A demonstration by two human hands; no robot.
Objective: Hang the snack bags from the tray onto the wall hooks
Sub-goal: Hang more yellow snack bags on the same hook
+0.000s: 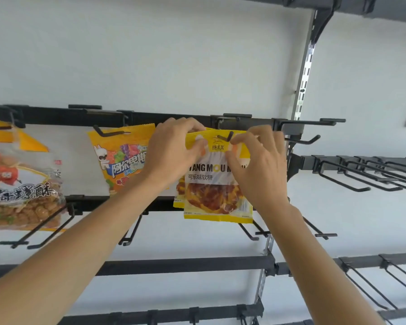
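My left hand and right hand pinch the top corners of a yellow cola-gummy bag, its hole over a black hook on the upper rail. An orange candy bag hangs just left.

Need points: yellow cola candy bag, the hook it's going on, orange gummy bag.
Cola candy bag (217, 198): head view, clear window with brown candies.
Hook (230, 135): head view, upturned tip poking through the bag's top.
Orange gummy bag (122, 158): head view, printed front.
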